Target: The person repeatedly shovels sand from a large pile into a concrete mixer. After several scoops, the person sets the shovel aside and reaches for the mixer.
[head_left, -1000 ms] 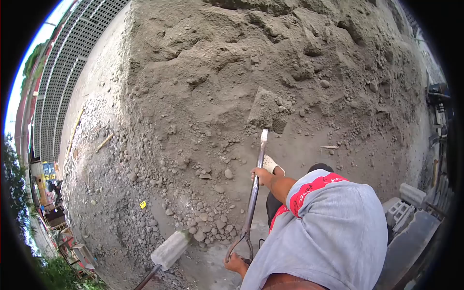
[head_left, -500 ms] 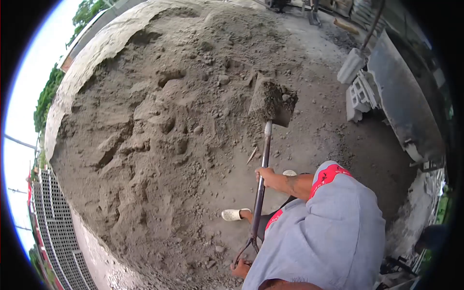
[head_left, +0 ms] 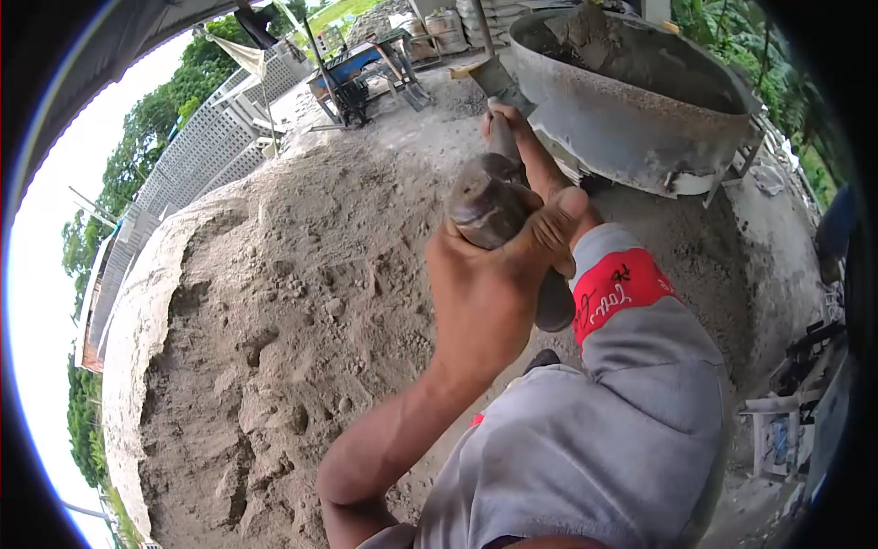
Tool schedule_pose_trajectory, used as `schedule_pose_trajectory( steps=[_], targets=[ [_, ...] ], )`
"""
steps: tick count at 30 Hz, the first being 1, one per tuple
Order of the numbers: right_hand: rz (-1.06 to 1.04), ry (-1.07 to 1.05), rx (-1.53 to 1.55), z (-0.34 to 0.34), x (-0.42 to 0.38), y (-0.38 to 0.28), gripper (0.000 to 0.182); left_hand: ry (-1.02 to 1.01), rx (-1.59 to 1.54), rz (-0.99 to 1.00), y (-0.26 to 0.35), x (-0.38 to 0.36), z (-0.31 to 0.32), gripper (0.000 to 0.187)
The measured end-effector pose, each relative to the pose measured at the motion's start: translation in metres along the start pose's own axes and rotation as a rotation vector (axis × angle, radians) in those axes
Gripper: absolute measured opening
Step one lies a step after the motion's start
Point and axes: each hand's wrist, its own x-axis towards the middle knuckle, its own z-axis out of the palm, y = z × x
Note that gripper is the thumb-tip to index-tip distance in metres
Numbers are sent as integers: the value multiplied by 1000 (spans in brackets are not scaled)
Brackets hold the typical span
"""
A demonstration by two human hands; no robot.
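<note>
A shovel handle (head_left: 476, 187) points away from me, its dark crossbar grip close to the camera. My left hand (head_left: 480, 284) is wrapped round this grip, thumb on the right side. Farther up the shaft, my right hand (head_left: 508, 117) is closed round it, below the rim of a large round metal tub (head_left: 631, 123). The held shovel's blade is hidden or cannot be made out beyond my hands. Inside the tub lies grey sandy material (head_left: 581, 41), heaped toward its far left.
A big sand pile (head_left: 311, 302) spreads over the left and middle. Another shovel blade (head_left: 503, 80) stands by the tub's left side. Behind are a blue-topped metal stand (head_left: 366, 64), stacked sacks (head_left: 485, 26) and hollow block stacks (head_left: 197, 151). White frame pieces (head_left: 777, 421) sit at right.
The loaded shovel has swung up from the sand pile toward the tub, both hands rising with it. The view has turned, bringing the tub and background into sight.
</note>
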Motion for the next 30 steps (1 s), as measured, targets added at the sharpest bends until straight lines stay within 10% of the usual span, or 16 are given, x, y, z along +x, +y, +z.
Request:
schedule_pose_trajectory(
  steps=[4,8,16,19,21,25,30],
  targets=[
    [367,254,371,-99,-6,152,27,0,220,-231,-55,-32,-31,20],
    [725,572,-254,-92,-97,349,14,570,-58,-287,-117,-120,-118,13],
    [1902,-3,-987,-4,-377,605,14,1823,-507,39,-128,-344,-45,16],
    [2013,-577,-1263,42,-468,623,17,2161,-561,163,-150,-377,11,14],
    [1769,-1088,-1382,20,-534,661,22,2360,-1028,764,-186,-402,35,13],
    [1721,-1228,-1681,69,-615,683,24,2289,-1285,1401,-212,-451,35,17],
    [1841,-1074,-1399,139,-649,738,23,2399,-1288,1539,-211,-529,-48,17]
  ],
)
